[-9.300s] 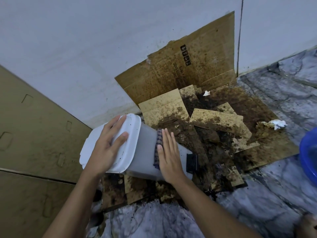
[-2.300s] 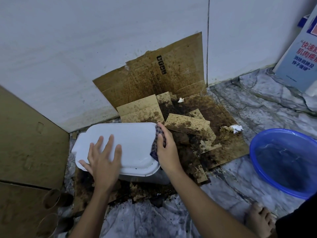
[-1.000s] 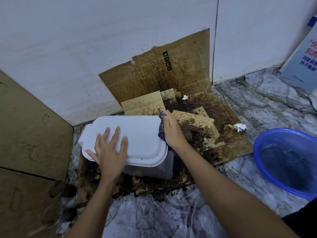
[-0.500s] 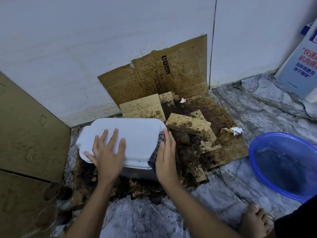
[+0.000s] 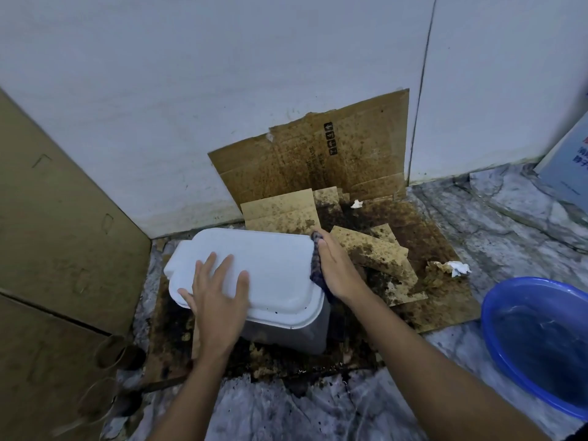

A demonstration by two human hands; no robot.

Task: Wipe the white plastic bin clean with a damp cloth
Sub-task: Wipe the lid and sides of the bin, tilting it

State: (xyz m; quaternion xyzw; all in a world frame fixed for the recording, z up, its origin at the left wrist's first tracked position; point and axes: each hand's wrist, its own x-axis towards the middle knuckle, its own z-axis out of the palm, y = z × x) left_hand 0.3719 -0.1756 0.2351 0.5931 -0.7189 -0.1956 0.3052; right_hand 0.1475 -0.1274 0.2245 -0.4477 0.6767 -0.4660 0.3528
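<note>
The white plastic bin [image 5: 276, 268] stands upright on stained cardboard, its lid closed and facing me. My left hand [image 5: 219, 300] lies flat on the lid's near left part, fingers spread. My right hand [image 5: 337, 268] presses a dark checked cloth [image 5: 316, 265] against the bin's right edge, just under the lid rim. Most of the cloth is hidden beneath my palm.
Dirty, soaked cardboard [image 5: 375, 249] covers the floor and leans on the white wall. A blue basin [image 5: 541, 338] of water sits at the right. Crumpled tissue [image 5: 458, 268] lies on the cardboard. Brown boxes [image 5: 57, 237] and cardboard tubes [image 5: 117, 354] stand at the left.
Over the last seconds the bin went from lying on its side to upright. My right hand with the cloth has slid toward the far right corner of the lid.
</note>
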